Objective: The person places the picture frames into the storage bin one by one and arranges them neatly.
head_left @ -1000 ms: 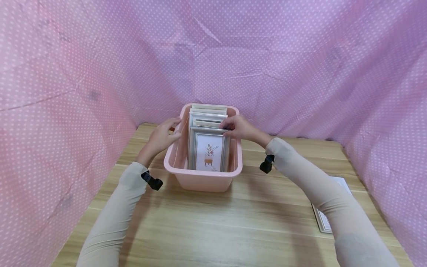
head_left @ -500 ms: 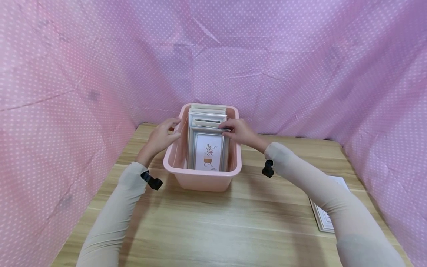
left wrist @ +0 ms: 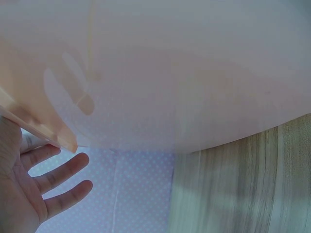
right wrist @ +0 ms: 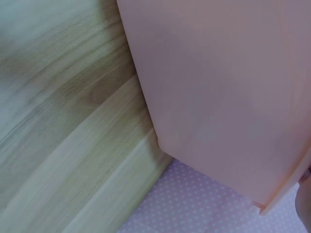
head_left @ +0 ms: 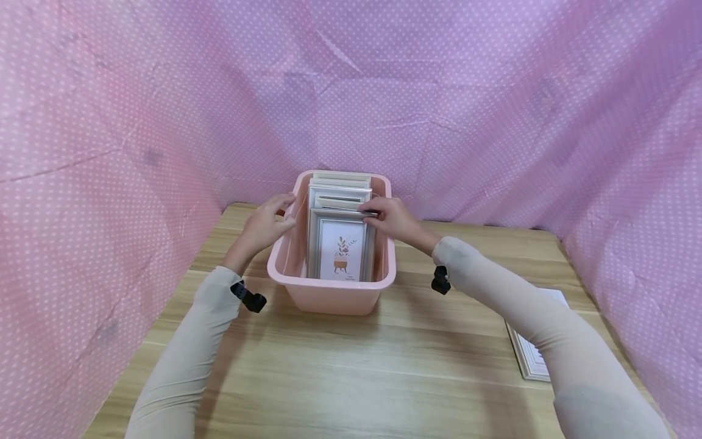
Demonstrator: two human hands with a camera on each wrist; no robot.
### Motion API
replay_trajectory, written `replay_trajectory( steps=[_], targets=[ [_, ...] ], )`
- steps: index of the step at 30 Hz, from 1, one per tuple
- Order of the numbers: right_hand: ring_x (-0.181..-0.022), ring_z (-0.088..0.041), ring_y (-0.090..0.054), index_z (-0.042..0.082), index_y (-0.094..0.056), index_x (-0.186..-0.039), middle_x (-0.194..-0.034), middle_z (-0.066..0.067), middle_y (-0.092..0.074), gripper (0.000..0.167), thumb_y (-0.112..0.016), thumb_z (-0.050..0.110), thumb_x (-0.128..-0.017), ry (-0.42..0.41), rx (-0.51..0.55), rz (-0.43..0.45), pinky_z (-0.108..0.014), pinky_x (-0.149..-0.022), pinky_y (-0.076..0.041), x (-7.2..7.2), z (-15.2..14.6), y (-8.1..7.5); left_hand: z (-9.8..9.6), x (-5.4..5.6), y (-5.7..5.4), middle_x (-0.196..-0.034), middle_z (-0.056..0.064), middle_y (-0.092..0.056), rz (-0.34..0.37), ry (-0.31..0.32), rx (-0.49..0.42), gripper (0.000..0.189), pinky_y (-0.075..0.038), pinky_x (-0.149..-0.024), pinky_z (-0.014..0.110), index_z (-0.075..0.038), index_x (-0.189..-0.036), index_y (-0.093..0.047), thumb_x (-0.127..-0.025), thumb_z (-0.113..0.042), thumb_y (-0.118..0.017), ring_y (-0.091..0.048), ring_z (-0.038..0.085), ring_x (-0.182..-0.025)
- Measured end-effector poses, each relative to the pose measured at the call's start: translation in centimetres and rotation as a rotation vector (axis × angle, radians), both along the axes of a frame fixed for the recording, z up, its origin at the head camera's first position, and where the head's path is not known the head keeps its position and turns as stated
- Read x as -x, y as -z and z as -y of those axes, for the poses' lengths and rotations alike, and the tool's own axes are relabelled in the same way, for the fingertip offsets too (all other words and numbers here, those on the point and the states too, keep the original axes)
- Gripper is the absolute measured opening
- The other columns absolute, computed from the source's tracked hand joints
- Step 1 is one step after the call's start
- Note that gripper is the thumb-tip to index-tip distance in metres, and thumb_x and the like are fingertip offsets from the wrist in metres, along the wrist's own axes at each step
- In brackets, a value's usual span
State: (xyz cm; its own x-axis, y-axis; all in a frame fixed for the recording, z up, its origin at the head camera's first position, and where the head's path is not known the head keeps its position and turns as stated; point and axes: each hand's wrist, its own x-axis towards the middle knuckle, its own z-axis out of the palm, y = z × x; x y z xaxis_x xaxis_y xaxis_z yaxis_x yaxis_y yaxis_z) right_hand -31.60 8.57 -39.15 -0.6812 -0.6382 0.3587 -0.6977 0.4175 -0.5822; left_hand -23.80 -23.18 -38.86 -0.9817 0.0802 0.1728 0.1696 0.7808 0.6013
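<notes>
A pink plastic bin stands on the table with several picture frames standing in a row inside. At its front, a silver picture frame shows a potted-plant print. My right hand pinches this frame's top right corner, thumb in front and fingers behind. In the right wrist view only a sliver of that hand shows beside the bin's rim. My left hand touches the bin's left rim. In the left wrist view its fingers are loosely straight and spread below the rim; the thumb is hidden.
Another picture frame lies flat on the wooden table at the right, partly covered by the right sleeve. A pink dotted cloth hangs around the table's back and sides. Both wrists wear a black camera.
My right hand has dipped slightly and stays at the front frame's top corner. The left hand keeps its place at the bin's rim, and the frames have barely moved.
</notes>
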Motion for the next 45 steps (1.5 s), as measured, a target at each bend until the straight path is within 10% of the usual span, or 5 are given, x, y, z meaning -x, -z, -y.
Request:
replay_trajectory(
  steps=[16, 31, 45],
  targets=[
    [-0.107, -0.028, -0.071, 0.003, -0.075, -0.115, -0.117, -0.014, -0.075, 0.025, -0.074, 0.005, -0.090, 0.029, -0.038, -0.042, -0.038, -0.091, -0.060, -0.48, 0.30, -0.17, -0.02, 0.04, -0.06, -0.157, 0.011, -0.047, 0.007, 0.002, -0.012, 0.063, -0.049, -0.102, 0.058, -0.012, -0.153, -0.046, -0.093, -0.025, -0.059, -0.057, 0.036, -0.128],
    [-0.114, -0.031, -0.062, 0.008, -0.077, -0.112, -0.121, -0.013, -0.071, 0.025, -0.079, 0.014, -0.088, -0.042, -0.077, -0.445, -0.047, -0.101, -0.049, -0.27, 0.11, -0.04, 0.09, 0.14, 0.05, -0.158, 0.013, -0.045, 0.007, 0.002, -0.030, 0.061, -0.049, -0.104, 0.058, -0.010, -0.153, -0.046, -0.095, -0.023, -0.059, -0.056, 0.037, -0.129],
    [-0.121, -0.034, -0.059, 0.008, -0.073, -0.122, -0.126, -0.015, -0.068, 0.037, -0.078, 0.023, -0.088, 0.075, -0.070, -0.425, -0.052, -0.110, -0.044, -0.05, -0.51, 0.00, 0.22, 0.22, 0.18, -0.158, 0.013, -0.046, -0.007, 0.017, -0.027, 0.061, -0.050, -0.103, 0.056, -0.010, -0.153, -0.047, -0.094, -0.023, -0.058, -0.060, 0.036, -0.124]
  ],
)
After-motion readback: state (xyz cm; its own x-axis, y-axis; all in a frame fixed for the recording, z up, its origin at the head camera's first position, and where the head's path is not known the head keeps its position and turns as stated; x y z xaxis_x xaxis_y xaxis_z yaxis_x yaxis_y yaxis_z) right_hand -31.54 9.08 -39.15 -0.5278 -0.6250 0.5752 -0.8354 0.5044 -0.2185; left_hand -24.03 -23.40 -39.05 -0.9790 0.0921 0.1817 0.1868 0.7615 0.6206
